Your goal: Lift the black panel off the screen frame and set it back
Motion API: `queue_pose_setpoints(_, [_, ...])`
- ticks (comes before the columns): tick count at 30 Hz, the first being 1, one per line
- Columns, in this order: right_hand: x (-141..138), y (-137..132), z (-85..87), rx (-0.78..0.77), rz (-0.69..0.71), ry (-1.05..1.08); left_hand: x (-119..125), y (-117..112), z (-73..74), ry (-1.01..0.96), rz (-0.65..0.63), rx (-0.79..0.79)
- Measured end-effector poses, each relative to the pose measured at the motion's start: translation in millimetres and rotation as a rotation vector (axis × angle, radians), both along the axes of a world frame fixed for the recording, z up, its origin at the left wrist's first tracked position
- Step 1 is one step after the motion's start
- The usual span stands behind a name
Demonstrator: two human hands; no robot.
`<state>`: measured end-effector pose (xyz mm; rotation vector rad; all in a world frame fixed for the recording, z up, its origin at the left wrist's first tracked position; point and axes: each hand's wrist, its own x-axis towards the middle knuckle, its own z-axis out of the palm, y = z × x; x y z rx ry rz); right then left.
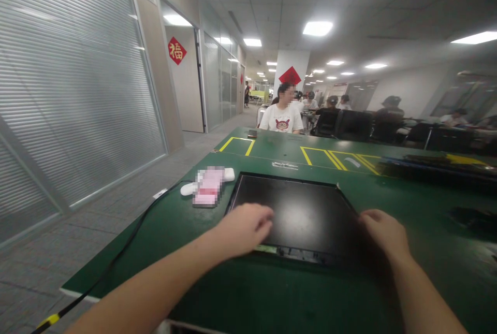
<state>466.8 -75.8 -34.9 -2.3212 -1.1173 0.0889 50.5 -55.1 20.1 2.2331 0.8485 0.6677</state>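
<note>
A flat black display panel (303, 212) with a dark frame lies on the green table, its surface reflecting a patch of light. Along its near edge, a green strip (267, 249) and small fittings show. My left hand (246, 225) is over the panel's near left part with its fingers curled; whether anything is between them is hidden. At the panel's right edge, my right hand (384, 230) has its fingers closed on the rim.
Left of the panel lie a pink phone-like object (208, 186) and a white object (229, 174). A black cable (134, 233) runs over the table's left edge. Dark stacked items (430, 167) lie at the right. A person (281, 116) sits across the table (186, 256).
</note>
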Motion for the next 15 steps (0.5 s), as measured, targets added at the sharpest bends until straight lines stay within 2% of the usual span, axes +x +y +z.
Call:
queue_pose_setpoints(2, [2.9,-1.6,0.2,0.051,-0.030,-0.005,-5.7,33.0,4.6,-0.102,0.211,0.141])
queue_pose_setpoints(5, [7.6,-1.7,-2.1,0.046,-0.040,0.039,-17.7,60.7,-11.5,-0.053,0.320,0.280])
queue_pose_setpoints(8, [10.0,0.8,-5.5,-0.044,-0.019,0.084,-28.0,67.4,-35.6,0.184,0.429,0.279])
queue_pose_setpoints(11, [10.3,3.2,-8.4,-0.095,-0.004,0.067,-31.5,66.4,-49.6,0.518,0.437,0.206])
queue_pose_setpoints(13, [10.4,4.4,-10.8,-0.116,0.020,0.059,-31.0,66.0,-53.0,0.602,0.428,0.196])
queue_pose_setpoints(15, [11.4,5.9,-14.4,-0.135,0.056,0.059,-30.5,67.2,-54.1,0.574,0.439,0.189])
